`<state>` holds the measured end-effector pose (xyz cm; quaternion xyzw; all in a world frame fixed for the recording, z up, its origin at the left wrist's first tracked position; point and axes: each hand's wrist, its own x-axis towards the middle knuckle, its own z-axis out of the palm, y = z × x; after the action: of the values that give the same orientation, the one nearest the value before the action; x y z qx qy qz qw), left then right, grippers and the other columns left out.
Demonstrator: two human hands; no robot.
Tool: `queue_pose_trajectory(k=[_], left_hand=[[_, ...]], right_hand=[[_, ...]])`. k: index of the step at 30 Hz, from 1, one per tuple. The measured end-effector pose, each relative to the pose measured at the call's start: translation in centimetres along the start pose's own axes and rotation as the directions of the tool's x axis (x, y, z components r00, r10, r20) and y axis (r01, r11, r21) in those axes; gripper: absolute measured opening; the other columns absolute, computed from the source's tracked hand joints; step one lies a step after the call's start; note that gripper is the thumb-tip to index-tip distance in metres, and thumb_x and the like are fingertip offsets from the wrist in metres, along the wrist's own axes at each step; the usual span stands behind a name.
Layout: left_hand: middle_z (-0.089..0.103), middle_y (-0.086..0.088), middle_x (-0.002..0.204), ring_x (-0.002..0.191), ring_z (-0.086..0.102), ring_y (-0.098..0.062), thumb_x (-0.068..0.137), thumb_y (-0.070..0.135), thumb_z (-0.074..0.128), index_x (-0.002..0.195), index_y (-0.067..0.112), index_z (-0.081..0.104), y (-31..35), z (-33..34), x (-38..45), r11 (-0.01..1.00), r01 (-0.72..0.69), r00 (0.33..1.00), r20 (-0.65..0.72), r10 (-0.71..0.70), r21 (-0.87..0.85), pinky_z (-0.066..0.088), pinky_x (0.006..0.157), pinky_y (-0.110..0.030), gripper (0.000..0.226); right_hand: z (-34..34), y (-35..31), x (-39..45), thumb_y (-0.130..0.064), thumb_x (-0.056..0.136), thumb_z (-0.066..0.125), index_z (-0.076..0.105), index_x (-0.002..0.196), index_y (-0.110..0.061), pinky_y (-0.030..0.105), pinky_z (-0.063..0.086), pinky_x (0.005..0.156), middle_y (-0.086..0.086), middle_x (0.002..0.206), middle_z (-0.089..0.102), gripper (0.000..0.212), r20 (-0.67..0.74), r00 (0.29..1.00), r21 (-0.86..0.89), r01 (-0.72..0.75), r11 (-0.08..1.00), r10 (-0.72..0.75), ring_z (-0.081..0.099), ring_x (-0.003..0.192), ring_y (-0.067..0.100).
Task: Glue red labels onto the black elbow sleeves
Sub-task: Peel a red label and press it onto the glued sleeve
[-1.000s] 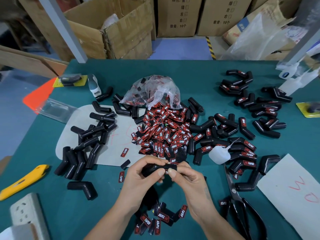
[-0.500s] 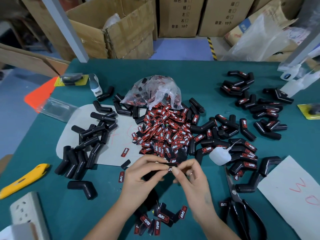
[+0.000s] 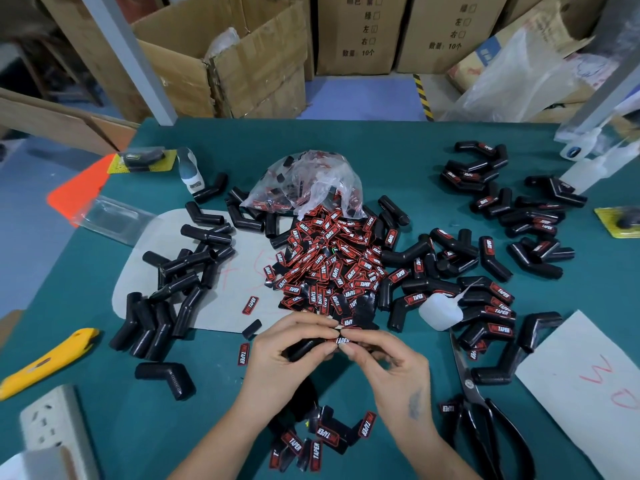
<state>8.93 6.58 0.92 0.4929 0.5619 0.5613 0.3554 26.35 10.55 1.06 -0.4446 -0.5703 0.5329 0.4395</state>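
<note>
Head view: left hand (image 3: 291,344) grips sleeve (image 3: 304,347); right hand (image 3: 384,362) apparently pinches label (image 3: 343,340).

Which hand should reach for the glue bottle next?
Right, probably. The glue bottle lies just beyond the right hand, which only pinches the red label. The left hand grips the black elbow sleeve and sits farther away.

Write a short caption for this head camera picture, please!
Two hands, left hand and right hand, press a red label onto a black elbow sleeve.
</note>
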Motion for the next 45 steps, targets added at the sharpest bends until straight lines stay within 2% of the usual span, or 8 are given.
queue_pose_trajectory(k=[11,15,19,24,28,35,41,45], left_hand=[[0.077,0.008,0.113,0.107,0.074,-0.019,0.088,0.024,0.079,0.105,0.027,0.083,0.1,-0.3,0.1,0.999,-0.026,0.999,0.038,0.025,0.02,0.056,0.097,-0.03,0.017],[0.077,0.009,0.113,0.107,0.074,-0.017,0.088,0.024,0.079,0.106,0.028,0.083,0.2,-0.3,0.1,0.999,-0.03,0.999,0.027,0.029,0.04,0.056,0.096,-0.027,0.019],[0.078,0.008,0.111,0.107,0.074,-0.017,0.088,0.023,0.078,0.102,0.025,0.084,0.2,-0.2,0.2,0.999,-0.023,0.999,0.025,0.022,0.038,0.054,0.097,-0.024,0.015],[0.078,0.007,0.109,0.108,0.074,-0.017,0.088,0.02,0.079,0.102,0.019,0.083,0.0,-0.1,0.1,0.998,-0.018,1.0,0.026,0.017,0.059,0.054,0.098,-0.024,0.015],[0.078,0.007,0.107,0.106,0.074,-0.017,0.088,0.009,0.082,0.101,0.016,0.083,-0.3,0.0,0.1,0.997,-0.034,0.999,0.026,0.032,0.075,0.054,0.097,-0.023,0.015],[0.074,0.004,0.107,0.103,0.072,-0.021,0.09,0.011,0.078,0.104,0.015,0.085,-0.4,0.0,0.0,1.0,0.015,0.998,0.064,-0.016,0.006,0.063,0.084,-0.036,0.017],[0.071,0.008,0.109,0.104,0.072,-0.02,0.093,0.009,0.077,0.106,0.016,0.083,-0.4,-0.3,0.1,0.991,-0.092,0.99,0.114,0.081,0.096,0.058,0.089,-0.028,0.016],[0.069,0.009,0.113,0.105,0.071,-0.02,0.096,0.015,0.074,0.109,0.017,0.082,-0.5,-0.2,0.2,0.967,-0.19,0.979,0.11,0.173,0.171,0.054,0.094,-0.026,0.016]], right_hand=[[-0.2,0.2,0.3,-0.041,0.083,0.083,0.084,0.098,-0.037,0.062,0.059,0.085,-0.003,0.098,0.081,0.016,0.01,0.999,0.029,-0.047,0.998,0.046,0.077,0.094,0.026],[-0.2,-0.2,0.3,-0.035,0.085,0.086,0.084,0.099,-0.036,0.051,0.061,0.083,-0.001,0.097,0.081,0.014,0.03,0.998,0.04,-0.064,0.997,0.062,0.077,0.091,0.024],[0.0,-0.6,0.4,-0.022,0.088,0.082,0.083,0.101,-0.037,0.022,0.056,0.071,0.005,0.091,0.08,0.02,0.082,0.991,0.089,-0.117,0.989,0.109,0.074,0.074,0.016],[0.3,-0.6,0.2,-0.039,0.094,0.071,0.072,0.124,-0.045,0.021,0.053,0.061,0.003,0.1,0.08,0.03,0.178,0.974,0.106,-0.158,0.982,0.138,0.072,0.058,0.019],[0.1,-0.1,0.2,-0.028,0.1,0.067,0.065,0.135,-0.047,0.019,0.051,0.059,0.006,0.098,0.08,0.04,0.206,0.971,0.115,-0.15,0.982,0.124,0.069,0.053,0.019],[0.3,-0.2,0.1,-0.04,0.098,0.068,0.068,0.132,-0.045,0.022,0.055,0.064,0.006,0.096,0.081,0.035,0.201,0.973,0.129,-0.14,0.982,0.112,0.075,0.06,0.023],[0.3,-0.4,-0.1,-0.041,0.094,0.07,0.07,0.125,-0.047,0.021,0.054,0.062,0.006,0.097,0.079,0.031,0.17,0.979,0.125,-0.138,0.983,0.116,0.075,0.06,0.024],[0.4,-0.6,-0.1,-0.038,0.095,0.069,0.069,0.127,-0.043,0.024,0.057,0.064,0.009,0.097,0.079,0.032,0.172,0.978,0.169,-0.147,0.975,0.117,0.077,0.078,0.022]])
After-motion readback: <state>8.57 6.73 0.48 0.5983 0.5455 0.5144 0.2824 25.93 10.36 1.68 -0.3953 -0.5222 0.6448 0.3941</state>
